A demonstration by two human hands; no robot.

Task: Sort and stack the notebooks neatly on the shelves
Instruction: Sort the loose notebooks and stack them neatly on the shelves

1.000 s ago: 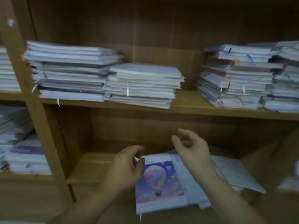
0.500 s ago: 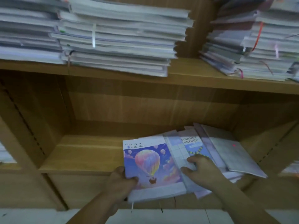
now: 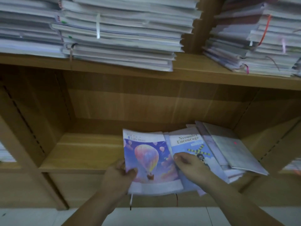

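The balloon notebook (image 3: pixel 149 160) is pinched by the left hand (image 3: pixel 117 175), fingers hidden beneath; alongside, the grip of the right hand (image 3: pixel 190 165) cannot be told.

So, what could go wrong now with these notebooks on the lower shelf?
1. The left grip holds the balloon notebook only at its edge, and the notebook overhangs the lower shelf; it might slip down.
2. The grey notebook lies skewed on top of the fanned pile at the right; shifting the pile could slide it off.
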